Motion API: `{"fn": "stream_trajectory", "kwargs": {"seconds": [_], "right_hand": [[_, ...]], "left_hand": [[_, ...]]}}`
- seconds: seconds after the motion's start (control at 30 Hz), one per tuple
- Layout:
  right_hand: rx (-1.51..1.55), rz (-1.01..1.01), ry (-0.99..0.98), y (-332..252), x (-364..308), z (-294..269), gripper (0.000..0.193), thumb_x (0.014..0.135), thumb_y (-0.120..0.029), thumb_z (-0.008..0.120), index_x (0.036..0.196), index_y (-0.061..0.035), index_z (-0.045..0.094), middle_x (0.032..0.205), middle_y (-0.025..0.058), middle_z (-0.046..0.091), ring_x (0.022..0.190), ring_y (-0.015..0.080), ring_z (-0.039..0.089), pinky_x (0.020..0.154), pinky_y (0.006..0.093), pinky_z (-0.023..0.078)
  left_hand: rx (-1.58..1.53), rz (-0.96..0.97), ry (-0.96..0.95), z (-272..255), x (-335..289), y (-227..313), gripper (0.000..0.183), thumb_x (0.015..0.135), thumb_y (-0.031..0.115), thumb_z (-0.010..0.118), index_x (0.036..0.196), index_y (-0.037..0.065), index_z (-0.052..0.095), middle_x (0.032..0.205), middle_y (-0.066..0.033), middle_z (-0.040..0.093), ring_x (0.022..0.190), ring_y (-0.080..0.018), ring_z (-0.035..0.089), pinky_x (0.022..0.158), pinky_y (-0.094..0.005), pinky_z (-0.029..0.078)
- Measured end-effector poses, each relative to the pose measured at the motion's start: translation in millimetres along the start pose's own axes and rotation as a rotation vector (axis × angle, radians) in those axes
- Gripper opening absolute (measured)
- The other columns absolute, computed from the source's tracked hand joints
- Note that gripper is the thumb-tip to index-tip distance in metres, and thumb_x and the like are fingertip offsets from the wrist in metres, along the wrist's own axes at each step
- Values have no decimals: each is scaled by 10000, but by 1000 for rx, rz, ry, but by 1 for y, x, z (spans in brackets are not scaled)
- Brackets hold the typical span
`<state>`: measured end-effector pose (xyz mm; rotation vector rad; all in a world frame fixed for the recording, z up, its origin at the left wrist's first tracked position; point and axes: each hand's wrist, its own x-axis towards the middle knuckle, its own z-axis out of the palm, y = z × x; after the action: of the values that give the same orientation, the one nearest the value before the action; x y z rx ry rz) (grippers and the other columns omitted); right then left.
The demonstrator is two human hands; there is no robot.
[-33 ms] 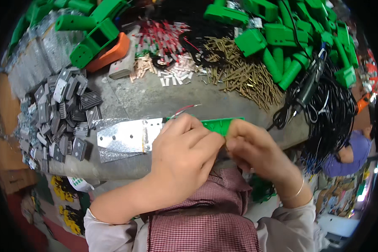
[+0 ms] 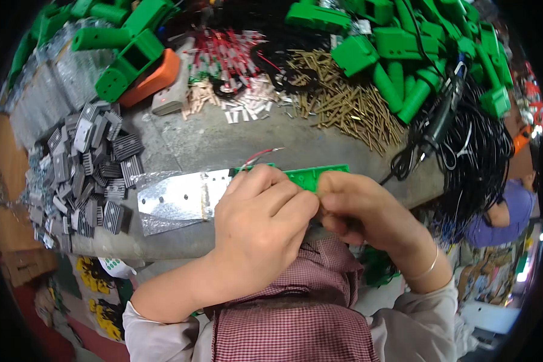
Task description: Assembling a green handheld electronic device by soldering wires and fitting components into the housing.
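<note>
Both my hands are at a green plastic housing [image 2: 308, 177] with a long, flat metal plate [image 2: 170, 198] reaching out to its left. Clear plastic wrap [image 2: 174, 228] covers part of the plate. My left hand [image 2: 260, 211] is closed over the near end of the housing, hiding where plate and plastic meet. A red and a white wire [image 2: 260, 155] stick up behind its knuckles. At the housing's right part, the fingers of my right hand [image 2: 356, 202] are pinched together; what lies between them is hidden.
Grey ribbed blocks [image 2: 111, 166] are heaped at left. Brass-coloured pins [image 2: 350, 102] and red-and-white wired parts [image 2: 226, 57] lie at the back. Green housings [image 2: 404, 48] pile up at back right, near a soldering iron [image 2: 437, 130] and coiled black cables [image 2: 476, 157]. Another person [image 2: 504, 211] sits far right.
My right hand has shifted slightly left, closer to my left hand, and its fingers look less blurred. The whole view has shifted a little; the left hand keeps its hold.
</note>
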<state>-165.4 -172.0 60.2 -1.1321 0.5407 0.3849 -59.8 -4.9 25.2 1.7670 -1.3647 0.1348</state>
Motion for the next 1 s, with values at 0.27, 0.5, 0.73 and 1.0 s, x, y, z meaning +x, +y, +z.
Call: {"fn": "stream_trajectory", "kwargs": {"seconds": [0.27,0.5,0.73,1.0], "right_hand": [[-1407,-1040,409,27,-4,-9,59,921,-41,624,946,-61,574,769,-7,559,652,75,547,515,287,447],[91,44,-149,12,-1,-22,119,915,-122,689,940,-39,607,703,40,606,577,89,583,532,282,478],[-1353,-1133,457,26,0,-8,165,795,-64,734,924,-51,632,743,51,587,600,182,596,536,311,478],[-632,-398,234,18,-14,-5,115,924,-135,658,917,-23,630,733,55,593,574,110,584,531,282,474]], "left_hand": [[-206,-107,-68,3,7,-2,177,664,-44,734,801,49,671,760,-64,654,755,-259,607,680,-353,487],[-154,-47,-86,4,4,-5,167,673,-38,734,805,51,686,775,-61,668,760,-252,608,700,-350,484],[-248,-135,-89,2,9,-4,155,670,-31,731,794,49,683,775,-60,672,759,-248,613,694,-352,485],[-228,-120,-55,3,6,-3,153,667,-27,740,790,48,687,762,-64,671,751,-248,614,697,-356,489]]}}
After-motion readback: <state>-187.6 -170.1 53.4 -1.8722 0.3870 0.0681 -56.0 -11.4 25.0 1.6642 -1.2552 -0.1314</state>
